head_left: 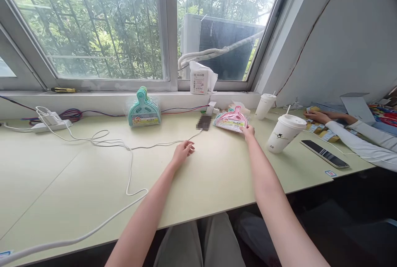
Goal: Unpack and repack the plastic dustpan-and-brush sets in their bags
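My right hand (249, 133) is closed on the lower right corner of a pink dustpan-and-brush set (232, 119) in clear plastic wrap. Other wrapped pieces, one with a green edge, show behind that set. My left hand (183, 152) rests on the table with its fingers loosely curled and a little apart, holding nothing. Just beyond it a white cable runs to a dark, blurred-out object (204, 122). Farther left, a stack of green dustpan-and-brush sets (144, 108) in plastic stands upright near the sill.
Two white lidded cups, a near one (284, 134) and a far one (265, 106), stand right of my right hand, beside a phone (324, 153). A co-worker's hands (318, 116) touch yellow packets. White cables and a power strip (51, 125) lie left. A tissue pack (202, 79) sits on the sill.
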Available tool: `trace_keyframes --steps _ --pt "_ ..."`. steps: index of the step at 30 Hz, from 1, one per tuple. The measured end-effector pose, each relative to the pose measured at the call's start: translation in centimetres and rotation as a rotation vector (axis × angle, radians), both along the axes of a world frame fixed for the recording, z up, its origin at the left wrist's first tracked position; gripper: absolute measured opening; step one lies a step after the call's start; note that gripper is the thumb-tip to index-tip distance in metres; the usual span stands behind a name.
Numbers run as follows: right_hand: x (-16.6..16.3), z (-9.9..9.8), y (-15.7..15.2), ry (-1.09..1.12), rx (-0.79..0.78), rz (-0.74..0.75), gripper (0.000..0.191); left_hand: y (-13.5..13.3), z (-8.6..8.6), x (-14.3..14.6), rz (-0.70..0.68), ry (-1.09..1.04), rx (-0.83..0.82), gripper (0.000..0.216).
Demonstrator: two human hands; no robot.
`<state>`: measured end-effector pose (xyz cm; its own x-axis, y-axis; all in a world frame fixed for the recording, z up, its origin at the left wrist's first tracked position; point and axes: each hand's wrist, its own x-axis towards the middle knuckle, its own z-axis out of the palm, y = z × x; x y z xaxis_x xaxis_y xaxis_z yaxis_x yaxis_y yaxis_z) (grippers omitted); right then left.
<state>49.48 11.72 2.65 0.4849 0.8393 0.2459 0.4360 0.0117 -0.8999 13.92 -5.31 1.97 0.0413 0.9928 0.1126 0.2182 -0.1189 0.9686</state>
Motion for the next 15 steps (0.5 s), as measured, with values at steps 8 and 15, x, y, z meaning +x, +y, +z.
trace_keyframes --steps 8,15 --pt "-2.3 0.9 3.3 -0.119 -0.073 -0.135 0.033 -0.2 0.5 -0.2 -0.002 0.017 -0.053 0.028" --pt "-6.1 -1.8 2.8 -0.255 -0.129 -0.367 0.045 0.1 0.2 -0.3 -0.018 -0.005 -0.061 0.028"
